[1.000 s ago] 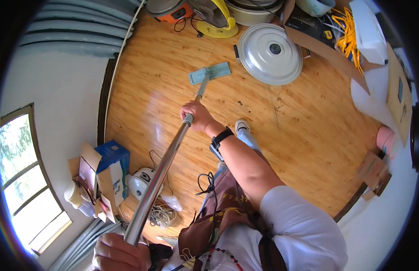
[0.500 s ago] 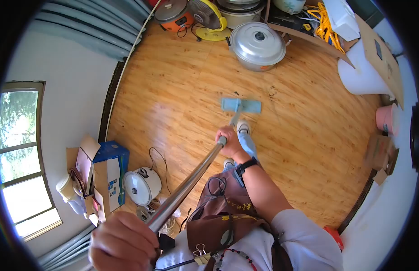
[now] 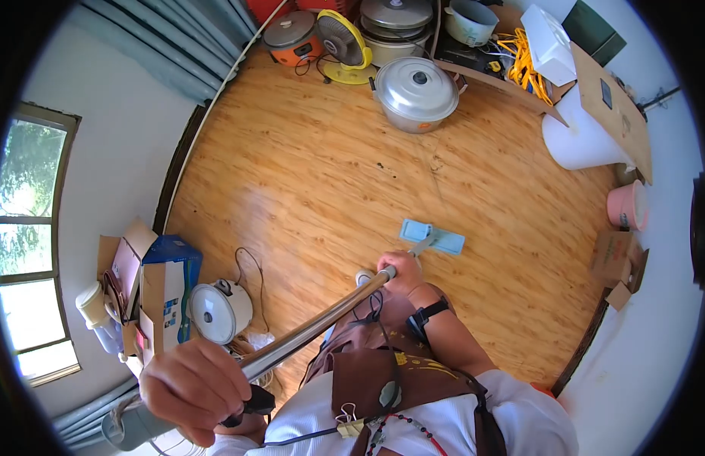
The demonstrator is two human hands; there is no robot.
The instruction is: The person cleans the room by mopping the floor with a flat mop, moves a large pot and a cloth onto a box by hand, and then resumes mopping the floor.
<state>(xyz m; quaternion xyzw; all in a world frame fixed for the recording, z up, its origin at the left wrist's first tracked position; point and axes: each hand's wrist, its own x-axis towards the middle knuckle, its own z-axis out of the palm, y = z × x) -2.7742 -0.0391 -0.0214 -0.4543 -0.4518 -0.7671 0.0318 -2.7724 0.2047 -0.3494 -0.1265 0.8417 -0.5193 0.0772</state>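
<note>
A flat mop lies across the view, its silver pole (image 3: 314,325) slanting from lower left up to a light blue mop head (image 3: 447,240) on the wooden floor. My left hand (image 3: 196,389) is closed around the upper end of the pole, close to the camera. Further down, near a grey collar on the pole, my right hand (image 3: 402,273) is wrapped around it. A dark watch (image 3: 425,318) is on my right wrist. The mop head rests just beyond my feet, which are mostly hidden by the apron (image 3: 375,380).
A large lidded aluminium pot (image 3: 418,95) stands ahead, with a yellow fan (image 3: 343,42) and an orange cooker (image 3: 292,42) behind it. At left are a white cooker (image 3: 222,311) with its cord and a blue box (image 3: 174,281). A pink bucket (image 3: 626,205) and cardboard box (image 3: 615,262) line the right wall.
The mop head has been drawn back toward my body and to the right across the floor. Both hands have kept their hold on the pole. The view has shifted slightly.
</note>
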